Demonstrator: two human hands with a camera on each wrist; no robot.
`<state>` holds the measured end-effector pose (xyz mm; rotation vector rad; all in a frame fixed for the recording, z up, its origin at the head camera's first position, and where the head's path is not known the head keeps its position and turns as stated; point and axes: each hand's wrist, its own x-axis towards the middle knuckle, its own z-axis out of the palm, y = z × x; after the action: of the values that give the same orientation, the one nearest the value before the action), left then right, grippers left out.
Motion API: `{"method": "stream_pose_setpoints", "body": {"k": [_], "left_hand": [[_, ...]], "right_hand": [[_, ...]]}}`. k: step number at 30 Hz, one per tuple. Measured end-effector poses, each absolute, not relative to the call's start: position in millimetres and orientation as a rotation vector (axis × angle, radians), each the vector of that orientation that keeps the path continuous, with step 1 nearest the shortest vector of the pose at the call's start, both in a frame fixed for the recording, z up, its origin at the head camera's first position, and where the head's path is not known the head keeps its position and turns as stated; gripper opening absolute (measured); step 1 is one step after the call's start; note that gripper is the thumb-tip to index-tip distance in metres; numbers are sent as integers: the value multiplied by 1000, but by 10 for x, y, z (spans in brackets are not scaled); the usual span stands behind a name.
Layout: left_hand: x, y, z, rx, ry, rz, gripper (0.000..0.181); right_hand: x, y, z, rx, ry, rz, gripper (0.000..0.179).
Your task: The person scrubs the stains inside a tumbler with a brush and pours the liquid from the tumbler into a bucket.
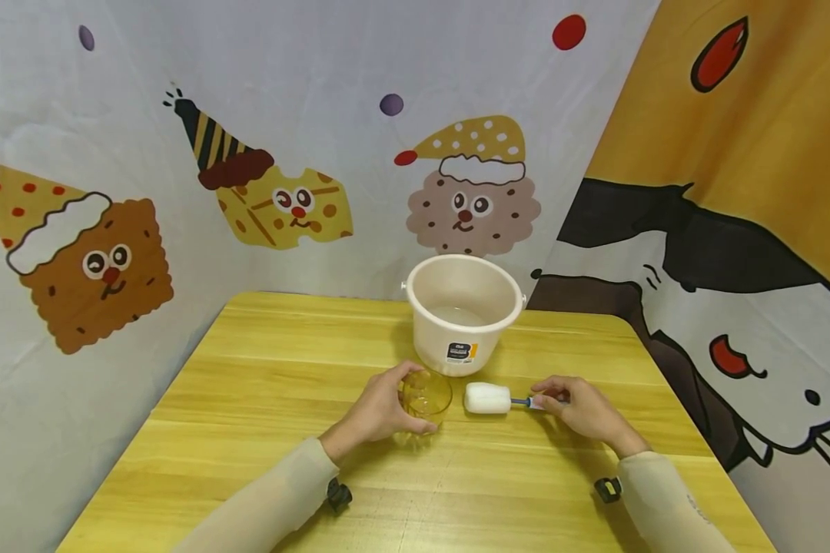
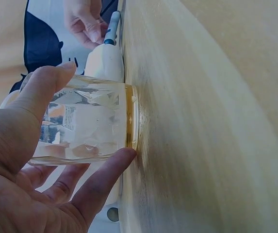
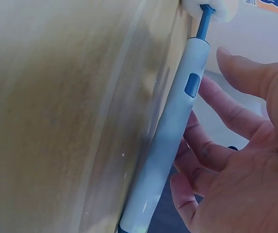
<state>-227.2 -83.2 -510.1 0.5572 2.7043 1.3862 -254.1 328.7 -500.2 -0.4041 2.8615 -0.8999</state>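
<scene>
On the table stands an amber-tinted clear glass cup (image 1: 426,395), upright, with my left hand (image 1: 385,407) around it. In the left wrist view, the thumb is on one side of the glass (image 2: 88,121) and the fingers are on the other, one fingertip near its base. A sponge cup brush (image 1: 488,399) with a white head, blue stem and pale blue handle (image 3: 165,131) lies to the right of the cup. My right hand (image 1: 581,408) is at that handle. Its fingers reach behind the handle, while the thumb stays apart from it in the right wrist view.
Behind the cup and brush stands a cream bucket (image 1: 431,338) with a label on its front; something pale shows at its bottom. The wooden table (image 1: 249,369) ends at the back against a cartoon-print cloth (image 1: 304,92), which also hangs at both sides.
</scene>
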Motion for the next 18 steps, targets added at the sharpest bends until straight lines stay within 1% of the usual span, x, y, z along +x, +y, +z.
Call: {"method": "stream_pose_setpoints", "body": {"k": [6,18], "left_hand": [[-2276,-825,-5093,560,2706,1379,92],[-2270,-824,-5093,566,2707,1381,92]], "right_hand": [[-2544,3217,-4947,-421,2897,-900,30],[-2638,3062,-4882,-557,3118,-879,43]]}}
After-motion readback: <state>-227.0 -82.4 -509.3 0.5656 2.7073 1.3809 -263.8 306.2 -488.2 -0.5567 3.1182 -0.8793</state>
